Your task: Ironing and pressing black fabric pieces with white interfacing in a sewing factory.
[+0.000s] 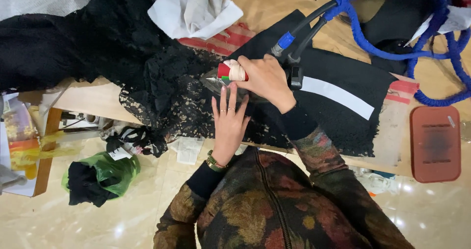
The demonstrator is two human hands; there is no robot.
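Note:
My right hand (267,80) grips the cloth-wrapped handle of a steam iron (216,82), whose tip points left over black lace fabric (167,87). My left hand (229,116) lies flat, fingers spread, on the lace just below the iron. A white paper strip (338,97) lies on black fabric (343,121) to the right of the iron. The iron's black cable and blue hose (363,40) run up to the right.
A rust-coloured iron rest pad (435,143) sits at the table's right end. White cloth (194,9) and red-striped fabric (221,40) lie at the back. A green bag (105,173) with dark scraps is on the floor at left, beside a wooden shelf (44,151).

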